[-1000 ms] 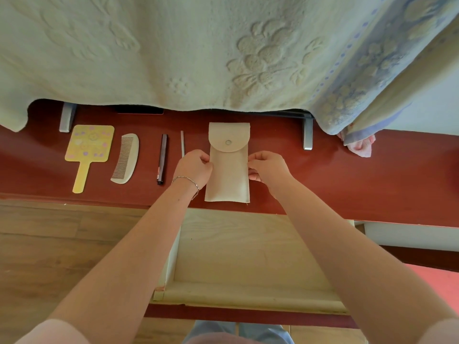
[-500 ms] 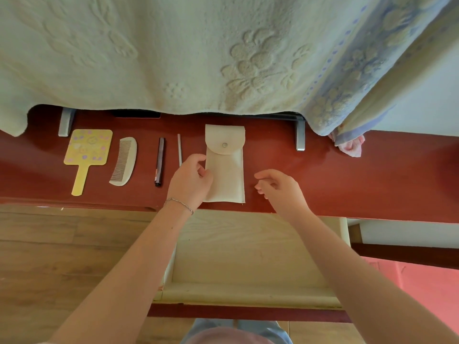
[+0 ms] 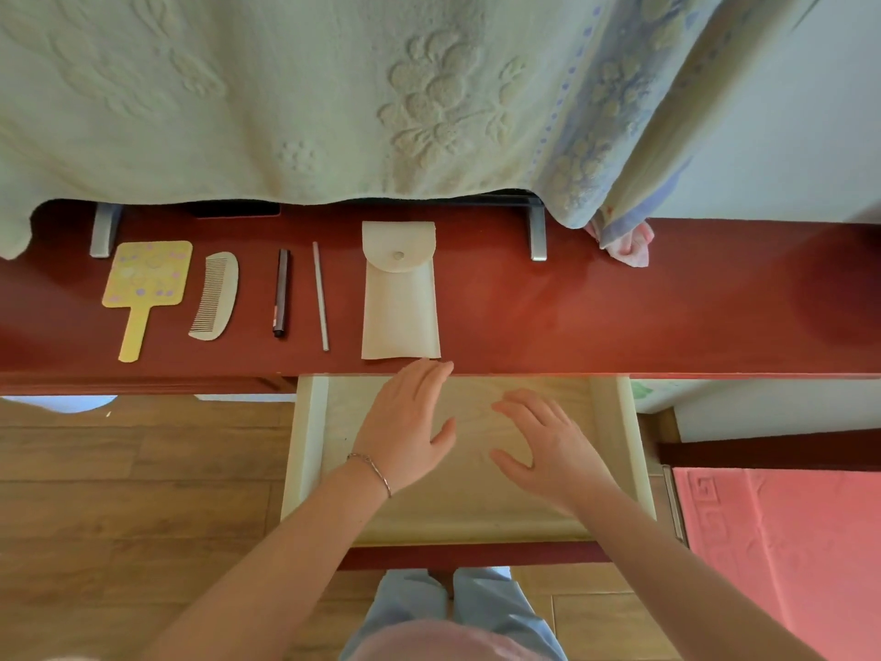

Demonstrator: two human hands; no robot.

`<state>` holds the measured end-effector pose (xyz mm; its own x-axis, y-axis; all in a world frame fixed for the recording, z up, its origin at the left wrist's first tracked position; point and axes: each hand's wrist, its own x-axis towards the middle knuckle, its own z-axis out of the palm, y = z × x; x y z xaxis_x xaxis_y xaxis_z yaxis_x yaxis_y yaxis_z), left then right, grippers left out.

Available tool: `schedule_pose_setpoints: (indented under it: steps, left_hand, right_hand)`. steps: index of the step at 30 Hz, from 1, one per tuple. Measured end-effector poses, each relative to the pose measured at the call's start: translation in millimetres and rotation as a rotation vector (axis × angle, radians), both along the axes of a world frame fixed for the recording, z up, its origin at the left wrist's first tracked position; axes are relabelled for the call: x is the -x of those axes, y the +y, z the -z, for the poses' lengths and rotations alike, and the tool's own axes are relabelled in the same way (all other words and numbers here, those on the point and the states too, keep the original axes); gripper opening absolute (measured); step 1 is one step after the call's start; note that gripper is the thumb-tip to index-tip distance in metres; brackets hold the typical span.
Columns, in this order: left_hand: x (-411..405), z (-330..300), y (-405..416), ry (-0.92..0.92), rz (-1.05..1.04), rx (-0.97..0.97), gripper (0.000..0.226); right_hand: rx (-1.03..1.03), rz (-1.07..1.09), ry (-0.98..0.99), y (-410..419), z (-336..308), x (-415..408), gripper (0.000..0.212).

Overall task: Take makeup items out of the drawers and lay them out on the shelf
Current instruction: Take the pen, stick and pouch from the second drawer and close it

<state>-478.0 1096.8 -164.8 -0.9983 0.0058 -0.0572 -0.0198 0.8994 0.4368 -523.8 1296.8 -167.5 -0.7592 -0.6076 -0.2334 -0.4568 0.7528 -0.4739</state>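
Both hands float flat over the pulled-out drawer (image 3: 615, 422), fingers spread, holding nothing. The left hand (image 3: 410, 422) has its fingertips near the red shelf (image 3: 619, 307) edge, just below the cream pouch (image 3: 399, 298). The right hand (image 3: 548, 446) is beside it. The shelf is bare right of the pouch.

Bright daylight, soft shadows, slight motion blur, wide-angle edge bending.

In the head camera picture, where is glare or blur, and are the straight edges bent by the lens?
Head view: soft glare lies on the red shelf right of the cream pouch; the left hand and right hand are slightly blurred over the open drawer; the wide-angle lens bows the shelf's front edge a little.
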Motion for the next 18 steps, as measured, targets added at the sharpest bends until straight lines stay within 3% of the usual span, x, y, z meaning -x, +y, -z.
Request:
schedule_pose_setpoints:
  steps: [5, 11, 18]
  left_hand:
    - [-21, 15, 6, -0.164, 0.183, 0.108, 0.078]
    - [-48, 24, 2, -0.335, 0.165, 0.169, 0.092]
    - [-75, 31, -3, -0.45, 0.152, 0.109, 0.102]
  right_hand:
    - [-0.164, -0.145, -0.092, 22, 0, -18, 0.074]
    - [-0.275, -0.271, -0.08, 42, 10, -40, 0.093]
    - [-0.256, -0.287, -0.074, 55, 27, -58, 0.094]
